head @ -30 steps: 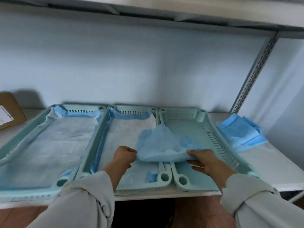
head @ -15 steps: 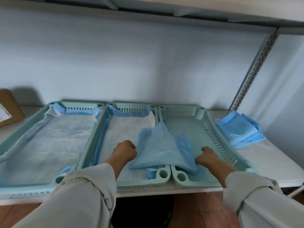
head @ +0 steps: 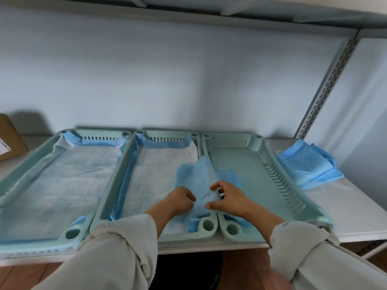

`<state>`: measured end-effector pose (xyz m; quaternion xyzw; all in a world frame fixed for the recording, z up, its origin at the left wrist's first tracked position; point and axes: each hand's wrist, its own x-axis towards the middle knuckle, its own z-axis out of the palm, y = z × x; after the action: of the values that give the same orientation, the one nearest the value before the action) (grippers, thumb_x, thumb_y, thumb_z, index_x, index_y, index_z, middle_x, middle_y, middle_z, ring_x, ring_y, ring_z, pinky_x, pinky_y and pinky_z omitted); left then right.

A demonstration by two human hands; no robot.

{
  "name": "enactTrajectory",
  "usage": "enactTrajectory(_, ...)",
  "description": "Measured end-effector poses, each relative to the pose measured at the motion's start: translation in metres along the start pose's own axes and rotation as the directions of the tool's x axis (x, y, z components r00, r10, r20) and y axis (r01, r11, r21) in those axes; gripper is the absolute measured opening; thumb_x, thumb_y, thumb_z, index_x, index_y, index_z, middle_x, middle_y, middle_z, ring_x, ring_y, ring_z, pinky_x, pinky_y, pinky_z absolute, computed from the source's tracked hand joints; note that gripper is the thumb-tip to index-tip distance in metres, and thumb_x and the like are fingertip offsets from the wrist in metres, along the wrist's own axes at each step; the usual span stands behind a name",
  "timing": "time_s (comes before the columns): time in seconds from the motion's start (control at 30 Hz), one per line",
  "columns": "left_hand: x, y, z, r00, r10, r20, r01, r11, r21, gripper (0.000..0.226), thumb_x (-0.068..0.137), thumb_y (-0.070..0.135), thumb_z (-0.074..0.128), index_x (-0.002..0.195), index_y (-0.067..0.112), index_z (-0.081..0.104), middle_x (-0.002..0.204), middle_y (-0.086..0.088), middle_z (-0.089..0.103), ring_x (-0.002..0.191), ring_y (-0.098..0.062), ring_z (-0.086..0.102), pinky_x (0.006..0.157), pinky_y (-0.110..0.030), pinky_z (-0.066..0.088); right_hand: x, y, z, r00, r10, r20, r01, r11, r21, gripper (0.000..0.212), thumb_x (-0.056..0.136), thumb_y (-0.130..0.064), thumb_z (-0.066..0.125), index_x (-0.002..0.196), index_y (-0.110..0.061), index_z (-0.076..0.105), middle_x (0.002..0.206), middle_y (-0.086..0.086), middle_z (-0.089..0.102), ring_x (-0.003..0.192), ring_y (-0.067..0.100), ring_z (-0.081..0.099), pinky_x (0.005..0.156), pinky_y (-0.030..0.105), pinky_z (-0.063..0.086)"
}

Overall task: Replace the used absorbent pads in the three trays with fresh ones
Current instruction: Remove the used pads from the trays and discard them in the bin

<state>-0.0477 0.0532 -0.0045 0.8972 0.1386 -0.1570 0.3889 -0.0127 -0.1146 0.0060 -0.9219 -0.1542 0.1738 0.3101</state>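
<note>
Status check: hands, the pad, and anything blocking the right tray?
Left hand and right hand both pinching crumpled blue absorbent pad. Pad straddles middle and right trays' rims. Pale green right tray bare, unobstructed.

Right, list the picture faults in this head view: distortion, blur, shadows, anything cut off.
Head view: wide-angle bending bows the grey metal shelf edge overhead and splays the three mint-green plastic trays; light is soft and bluish, without glare; the brown cardboard box, cut by the left edge, throws a dim shadow on the wall; both hands and the crumpled blue pad look slightly soft.

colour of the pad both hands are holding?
Light blue pad, held by the left hand and right hand; head view, the only one.
</note>
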Motion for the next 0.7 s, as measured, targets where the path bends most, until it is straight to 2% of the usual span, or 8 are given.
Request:
enactTrajectory(0.1,0.005,-0.008,-0.001,0.998,-0.044,0.050,0.041,0.998,0.044,0.039,0.087,0.007,0.055,0.124,0.017,0.055,0.121,-0.010,0.052,0.101,-0.024,0.053,0.092,-0.033,0.049,0.001,-0.005,0.000,0.995,-0.011,0.102,0.020,0.995,-0.095,0.086,0.072,-0.034,0.078,0.143,-0.023,0.031,0.140,0.003,0.041,0.125,0.020,0.045,0.105,0.034,0.040)
enactTrajectory(0.2,0.006,-0.009,0.007,0.992,0.067,0.109,-0.095,0.956,0.277,0.058,0.081,0.023,0.069,0.133,0.021,0.045,0.131,-0.011,0.048,0.115,-0.026,0.053,0.101,-0.033,0.045,0.002,-0.013,-0.002,0.986,0.000,0.168,0.039,0.973,-0.227,0.093,0.078,-0.030,0.072,0.151,-0.020,0.016,0.150,0.007,0.033,0.134,0.023,0.037,0.109,0.033,0.036)
enactTrajectory(0.3,0.002,-0.004,0.014,0.993,0.118,-0.001,-0.107,0.905,0.413,0.060,0.078,0.045,0.069,0.129,0.025,0.043,0.125,-0.005,0.049,0.113,-0.025,0.055,0.096,-0.035,0.046,0.001,-0.022,-0.004,0.993,0.000,0.121,0.043,0.937,-0.348,0.084,0.078,-0.036,0.069,0.148,-0.021,0.024,0.143,0.007,0.042,0.129,0.024,0.044,0.104,0.035,0.040)
enactTrajectory(0.43,-0.002,0.008,0.017,0.966,0.170,-0.194,-0.054,0.868,0.493,0.028,0.089,0.036,0.053,0.111,0.019,0.054,0.113,-0.004,0.062,0.104,-0.023,0.061,0.085,-0.033,0.048,-0.005,-0.030,-0.009,0.996,-0.090,-0.025,0.061,0.825,-0.562,0.060,0.077,-0.048,0.069,0.127,-0.024,0.045,0.126,0.003,0.048,0.113,0.023,0.053,0.090,0.034,0.043)
enactTrajectory(0.5,-0.003,0.011,0.014,0.952,0.156,-0.263,-0.031,0.904,0.427,0.023,0.092,0.033,0.047,0.104,0.015,0.053,0.100,-0.006,0.068,0.089,-0.024,0.067,0.080,-0.033,0.053,-0.007,-0.031,-0.009,0.992,-0.126,-0.023,0.086,0.788,-0.610,0.055,0.078,-0.049,0.068,0.122,-0.024,0.047,0.123,0.002,0.047,0.110,0.022,0.053,0.087,0.033,0.042)
enactTrajectory(0.57,-0.005,0.013,0.009,0.962,0.060,-0.265,0.015,0.962,0.271,0.026,0.091,0.038,0.046,0.090,0.013,0.052,0.078,-0.005,0.072,0.065,-0.019,0.069,0.073,-0.032,0.058,-0.008,-0.031,-0.007,0.987,-0.155,-0.037,0.098,0.772,-0.628,0.042,0.084,-0.041,0.062,0.119,-0.021,0.050,0.122,0.003,0.048,0.109,0.023,0.054,0.085,0.032,0.042)
enactTrajectory(0.63,-0.006,0.014,0.006,0.983,-0.081,-0.167,0.084,0.996,0.017,0.042,0.093,0.045,0.045,0.077,0.009,0.058,0.067,-0.006,0.073,0.057,-0.018,0.069,0.068,-0.029,0.060,-0.008,-0.032,-0.006,0.973,-0.197,-0.120,0.093,0.810,-0.579,0.028,0.089,-0.030,0.056,0.115,-0.019,0.055,0.120,0.005,0.051,0.105,0.024,0.055,0.083,0.031,0.043)
enactTrajectory(0.7,-0.008,0.019,0.008,0.979,-0.202,-0.020,0.186,0.932,-0.312,0.050,0.097,0.044,0.040,0.078,0.003,0.062,0.074,-0.011,0.071,0.064,-0.021,0.069,0.063,-0.028,0.058,-0.008,-0.038,-0.006,0.944,-0.229,-0.238,0.086,0.866,-0.493,0.022,0.090,-0.026,0.054,0.109,-0.017,0.061,0.115,0.004,0.053,0.100,0.023,0.057,0.082,0.031,0.045)
